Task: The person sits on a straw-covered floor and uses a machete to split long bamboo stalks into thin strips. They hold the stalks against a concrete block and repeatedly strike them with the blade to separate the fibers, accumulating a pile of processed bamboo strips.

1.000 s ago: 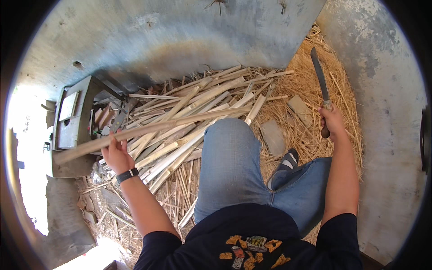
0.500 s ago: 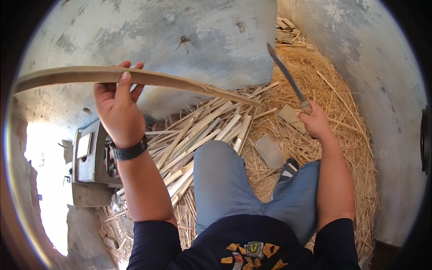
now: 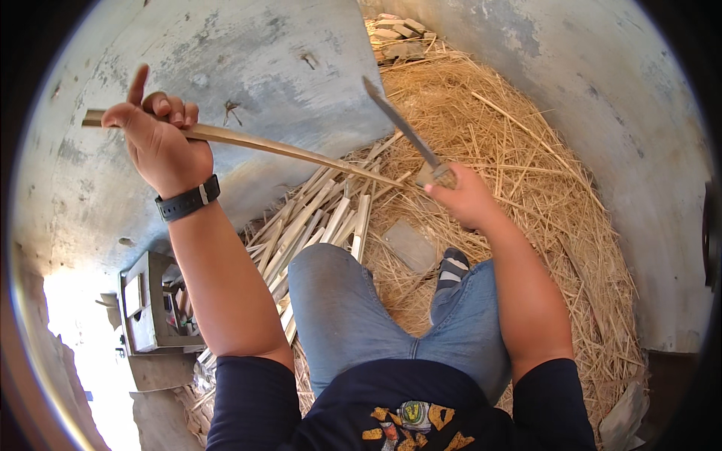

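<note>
My left hand [image 3: 167,150], raised at the left, holds a long, pale bamboo strip [image 3: 278,152] with the lower fingers curled over it and the index finger pointing up. The strip slants down to the right, its far end near the heap of split strips [image 3: 310,207]. My right hand [image 3: 470,199] is closed round the handle of a long-bladed knife [image 3: 401,120], whose dark blade points up and to the left. Blade and strip are apart. The palm side of my right hand is hidden.
Straw and shavings [image 3: 511,165] cover the floor to the right. A flat grey slab [image 3: 411,246] lies by my foot. Worn walls [image 3: 286,45] stand ahead and at right, bricks [image 3: 398,31] in the far corner, and a box-like cabinet [image 3: 147,304] at left.
The strip has turned in my left hand and shows a narrower side; its left end has come into view. The view has shifted right. The knife stays in my right hand.
</note>
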Available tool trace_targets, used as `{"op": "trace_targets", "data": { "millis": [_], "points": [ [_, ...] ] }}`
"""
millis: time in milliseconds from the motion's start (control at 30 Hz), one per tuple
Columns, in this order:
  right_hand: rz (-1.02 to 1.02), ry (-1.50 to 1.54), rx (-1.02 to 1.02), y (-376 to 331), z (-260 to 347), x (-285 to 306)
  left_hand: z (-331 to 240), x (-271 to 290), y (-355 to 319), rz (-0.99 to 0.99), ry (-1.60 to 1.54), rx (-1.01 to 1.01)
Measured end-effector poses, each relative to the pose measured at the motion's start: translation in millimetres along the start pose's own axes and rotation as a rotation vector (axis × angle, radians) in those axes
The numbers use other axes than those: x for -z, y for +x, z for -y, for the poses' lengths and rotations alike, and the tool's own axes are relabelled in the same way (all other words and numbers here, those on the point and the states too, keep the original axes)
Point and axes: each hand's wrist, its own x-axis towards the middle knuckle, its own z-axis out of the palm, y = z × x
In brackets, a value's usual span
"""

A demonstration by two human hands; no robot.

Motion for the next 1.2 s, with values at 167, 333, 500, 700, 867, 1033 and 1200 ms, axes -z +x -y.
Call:
{"op": "trace_targets", "data": {
  "millis": [167,333,500,700,867,1033,1200],
  "points": [
    [0.057,0.004,-0.049,1,34,-19,3,-37,1,0.106,-0.01,-0.06],
    [-0.179,-0.015,0.029,-4,4,-60,2,-39,19,0.429,-0.268,0.18],
    [-0.188,0.02,0.004,-15,15,-84,12,-41,19,0.501,-0.339,0.228],
    [-0.052,-0.161,-0.128,-5,22,-108,17,-43,18,0.407,-0.281,0.148],
    [0.007,-0.21,-0.148,12,1,-101,23,-32,27,0.403,-0.344,0.182],
    [-0.104,-0.129,-0.053,1,41,-106,27,-34,30,0.45,-0.371,0.17],
    [-0.091,-0.261,-0.094,12,0,-135,25,-30,31,0.379,-0.332,0.171]
  ]
}}
